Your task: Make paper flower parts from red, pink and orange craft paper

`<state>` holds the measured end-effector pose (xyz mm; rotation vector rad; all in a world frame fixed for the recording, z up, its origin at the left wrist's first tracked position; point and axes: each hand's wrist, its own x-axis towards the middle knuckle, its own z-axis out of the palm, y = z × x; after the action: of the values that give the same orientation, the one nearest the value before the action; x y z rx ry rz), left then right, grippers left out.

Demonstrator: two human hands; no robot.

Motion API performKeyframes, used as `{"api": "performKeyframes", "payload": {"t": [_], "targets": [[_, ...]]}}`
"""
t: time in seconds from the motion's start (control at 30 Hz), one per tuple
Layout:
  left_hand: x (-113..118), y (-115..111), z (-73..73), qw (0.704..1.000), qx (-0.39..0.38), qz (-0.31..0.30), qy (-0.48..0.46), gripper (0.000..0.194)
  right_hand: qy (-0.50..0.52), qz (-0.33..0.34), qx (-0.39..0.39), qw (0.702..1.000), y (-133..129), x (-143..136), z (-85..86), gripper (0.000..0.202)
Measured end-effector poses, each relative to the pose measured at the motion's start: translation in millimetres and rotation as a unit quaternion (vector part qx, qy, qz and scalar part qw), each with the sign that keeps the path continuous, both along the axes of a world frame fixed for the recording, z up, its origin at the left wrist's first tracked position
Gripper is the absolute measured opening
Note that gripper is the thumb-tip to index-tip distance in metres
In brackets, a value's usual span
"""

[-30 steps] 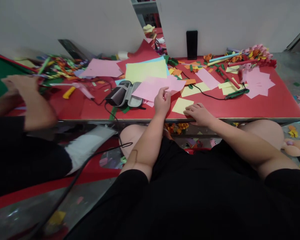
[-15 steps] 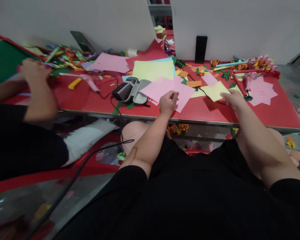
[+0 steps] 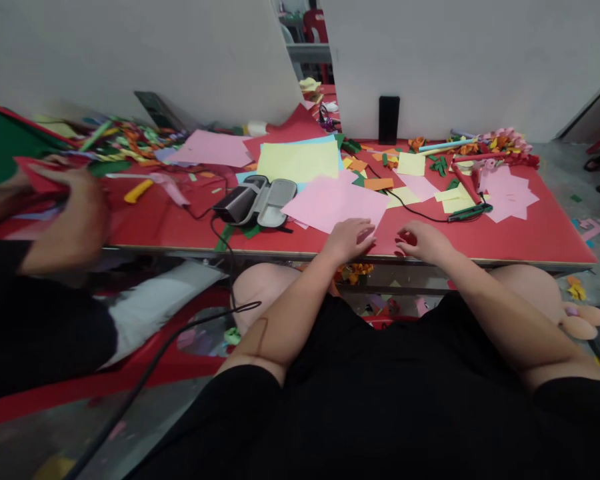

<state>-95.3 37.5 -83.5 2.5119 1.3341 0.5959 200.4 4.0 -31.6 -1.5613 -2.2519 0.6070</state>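
Observation:
My left hand (image 3: 351,239) rests at the lower right part of a large pink sheet (image 3: 337,201), fingers apart and holding nothing. To its right, my right hand (image 3: 420,241) is over the red table (image 3: 525,237) near the front edge, its fingers spread and curved with nothing in them. Beyond the hands lie a yellow paper square (image 3: 411,165), an orange strip (image 3: 379,183) and more yellow pieces (image 3: 455,201). A green tool (image 3: 470,213) with a black cord lies right of them.
An open grey case (image 3: 275,203) sits left of the pink sheet. Black phone (image 3: 389,120) leans on the white panel. Glue gun (image 3: 167,187), paper flowers (image 3: 510,141) and pink shapes (image 3: 511,193) lie about. At left, a person's hands hold red paper (image 3: 43,177).
My right hand has let go of the yellow square, now lying farther back, and moved left and nearer. My left hand has opened. The person at left now holds red paper.

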Motion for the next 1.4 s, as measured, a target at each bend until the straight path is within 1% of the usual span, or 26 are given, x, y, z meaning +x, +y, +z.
{"api": "performKeyframes", "payload": {"t": [0.07,0.13,0.2,0.23,0.3,0.37,0.4,0.43,0.5,0.57,0.63,0.8,0.87,0.93,0.97,1.0,1.03,1.07,1.13,1.2,1.23,1.3,1.4], "targets": [[9,-9,-1.8,0.999,-0.003,-0.044,0.002,0.047,-0.031,0.015,0.002,0.999,0,-2,1.1,0.024],[18,-15,-3.8,0.993,-0.001,-0.118,-0.024,0.045,-0.058,0.008,0.002,0.998,5,1,2.1,0.025],[23,-18,-5.1,0.983,0.010,-0.174,-0.064,0.041,-0.077,-0.010,0.002,0.997,11,7,2.2,0.032],[24,-17,-5.3,0.980,0.019,-0.184,-0.077,0.040,-0.083,-0.020,0.003,0.996,12,10,1.9,0.040],[24,-14,-4.9,0.983,0.035,-0.166,-0.070,0.040,-0.088,-0.036,0.007,0.995,13,12,0.7,0.062],[20,-9,-3.7,0.992,0.038,-0.116,-0.027,0.044,-0.084,-0.026,0.019,0.996,10,10,-0.4,0.077],[18,-8,-3.1,0.996,0.034,-0.088,-0.002,0.049,-0.082,-0.009,0.026,0.996,8,8,-0.5,0.079],[16,-7,-2.4,0.997,0.027,-0.066,0.019,0.053,-0.083,0.012,0.031,0.996,6,6,-0.3,0.077],[12,-6,-1.3,0.998,0.012,-0.047,0.043,0.060,-0.099,0.049,0.026,0.994,3,1,1.3,0.064],[10,-7,-0.8,0.997,0.001,-0.062,0.047,0.062,-0.122,0.062,0.008,0.991,1,0,4.3,0.048],[8,-8,-1.5,0.995,-0.003,-0.086,0.040,0.062,-0.135,0.058,-0.006,0.989,1,0,7.8,0.039],[10,-5,-7.1,0.990,0.003,-0.143,0.010,0.058,-0.138,0.015,-0.022,0.990,3,8,16.3,0.045],[12,-4,-8.6,0.987,0.008,-0.162,0.009,0.060,-0.136,-0.002,-0.037,0.990,9,21,21.3,0.044],[13,-4,-9.1,0.984,0.007,-0.177,0.013,0.064,-0.135,-0.026,-0.046,0.989,21,45,27.5,0.042],[13,-4,-9.1,0.983,0.003,-0.185,0.014,0.065,-0.139,-0.047,-0.045,0.988,30,61,30.7,0.041],[13,-3,-9.0,0.981,-0.002,-0.192,0.012,0.065,-0.144,-0.086,-0.028,0.985,40,79,33.5,0.041],[12,-3,-8.9,0.980,-0.007,-0.199,0.009,0.064,-0.160,-0.116,-0.004,0.980,52,99,35.7,0.045],[11,-3,-8.8,0.979,-0.012,-0.201,0.003,0.063,-0.186,-0.130,0.010,0.974,64,118,37.1,0.052],[9,-3,-8.4,0.981,-0.019,-0.192,-0.006,0.061,-0.247,-0.110,-0.004,0.963,87,152,37.3,0.061],[7,-3,-7.8,0.985,-0.023,-0.170,-0.008,0.062,-0.306,-0.075,-0.030,0.949,106,174,34.0,0.054],[6,-3,-7.4,0.987,-0.024,-0.160,-0.008,0.062,-0.322,-0.067,-0.034,0.944,113,181,31.5,0.049],[3,-3,-6.4,0.989,-0.022,-0.147,-0.011,0.061,-0.335,-0.072,-0.030,0.939,122,184,26.8,0.041],[1,-1,-3.3,0.990,-0.011,-0.137,-0.033,0.054,-0.320,-0.111,-0.012,0.941,120,173,24.7,0.040]]}}
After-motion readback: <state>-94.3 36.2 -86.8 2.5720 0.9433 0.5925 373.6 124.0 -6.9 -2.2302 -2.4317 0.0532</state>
